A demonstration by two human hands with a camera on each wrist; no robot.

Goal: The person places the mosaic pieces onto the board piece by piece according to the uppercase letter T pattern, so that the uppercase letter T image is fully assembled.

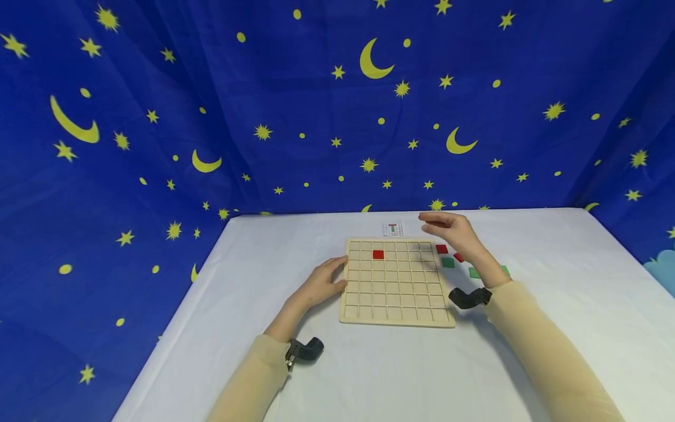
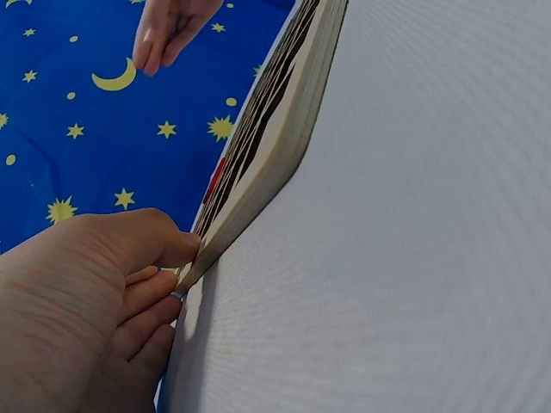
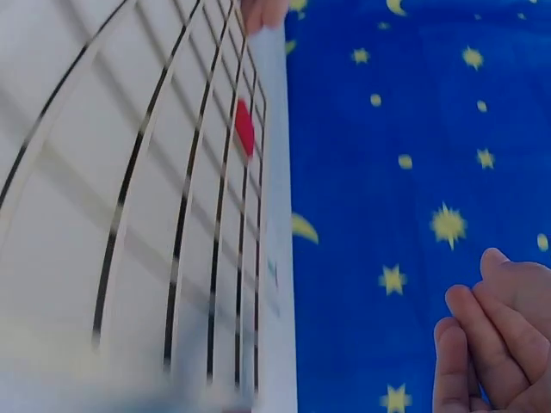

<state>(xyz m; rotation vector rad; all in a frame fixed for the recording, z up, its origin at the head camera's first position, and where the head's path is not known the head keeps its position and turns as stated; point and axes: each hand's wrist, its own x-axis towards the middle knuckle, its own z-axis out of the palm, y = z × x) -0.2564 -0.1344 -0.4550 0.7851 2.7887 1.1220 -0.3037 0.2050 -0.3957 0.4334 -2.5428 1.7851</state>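
A pale wooden board (image 1: pixel 390 323) with a grid of square cells lies on the white table. One red square tile (image 1: pixel 378 255) sits in a cell near its far side. My left hand (image 1: pixel 319 284) touches the board's left edge; in the left wrist view, the thumb (image 2: pixel 176 248) rests right at the rim. Above the board's far right corner hovers my right hand (image 1: pixel 456 234), fingers loosely bent, no piece visible in it. Right of the board are a red tile (image 1: pixel 442 249), a green tile (image 1: pixel 448 262) and another red piece (image 1: pixel 459 257), partly covered by the hand.
A small printed card (image 1: pixel 392 228) with a coloured grid pattern lies beyond the board. Farther right, a green piece (image 1: pixel 474 273) and another green piece (image 1: pixel 506 271) show on either side of the right forearm. A blue star-patterned curtain (image 1: pixel 316 105) hangs behind the table.
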